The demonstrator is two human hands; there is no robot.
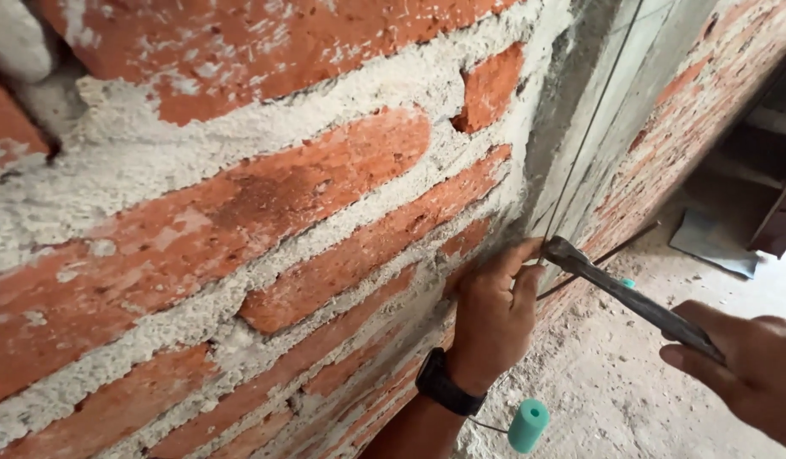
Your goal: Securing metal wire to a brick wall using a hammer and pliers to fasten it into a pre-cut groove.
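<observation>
L hand [493, 313] pinches string line [593, 119] at brick wall [308, 204] | R hand [750, 370] at 4 o'clock grips pliers [631, 297] | keep yr line taut, jaws close to wall.

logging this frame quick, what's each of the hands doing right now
Left hand: closed, fingers pinching something small against the brick wall; what it is cannot be told.
Right hand: closed on the hammer.

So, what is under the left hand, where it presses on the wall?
The left hand lies against the brick wall beside the hammer head. Its fingers pinch something at the thin string, but the fingers cover it. Red brick and grey mortar show around the hand.
</observation>
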